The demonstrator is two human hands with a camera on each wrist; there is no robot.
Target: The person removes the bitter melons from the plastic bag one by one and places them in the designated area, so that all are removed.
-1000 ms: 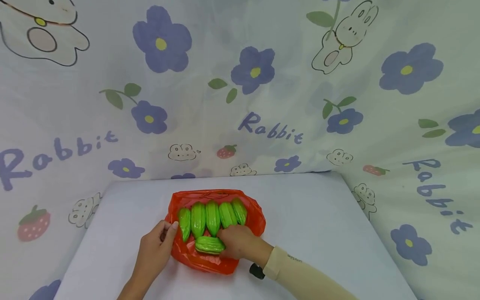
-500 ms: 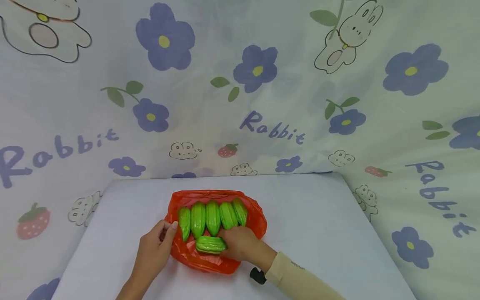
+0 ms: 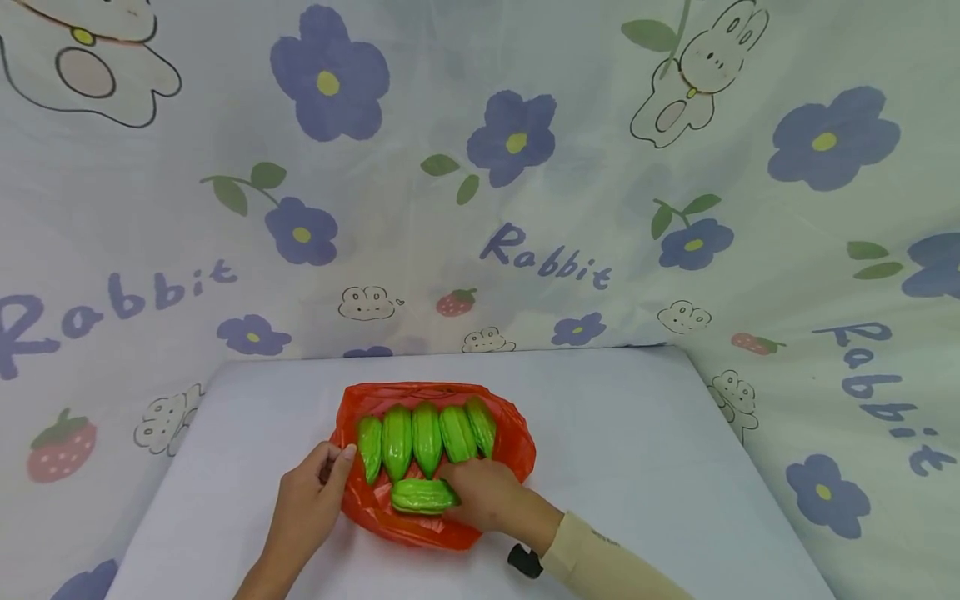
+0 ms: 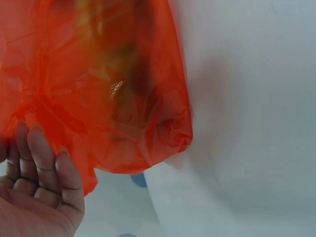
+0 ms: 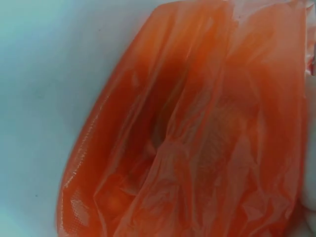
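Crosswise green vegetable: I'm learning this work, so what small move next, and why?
Probably ease the right hand off the crosswise vegetable: it already lies inside the red bag, beside the row of five, while the left hand holds the bag's edge.

A pale cloth [image 3: 420, 50] printed with purple flowers [image 3: 356, 62], rabbits [image 3: 701, 79] and strawberries [image 3: 63, 450] hangs behind a white tabletop [image 3: 637, 450].

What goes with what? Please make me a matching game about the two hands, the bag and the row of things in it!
Things:
1. bag
2. row of five ridged pieces
3. left hand
4. right hand

Clues:
A. at one end of the sideways piece
B. red
C. holding the bag's left edge
D. green

Right pairs: 1-B, 2-D, 3-C, 4-A
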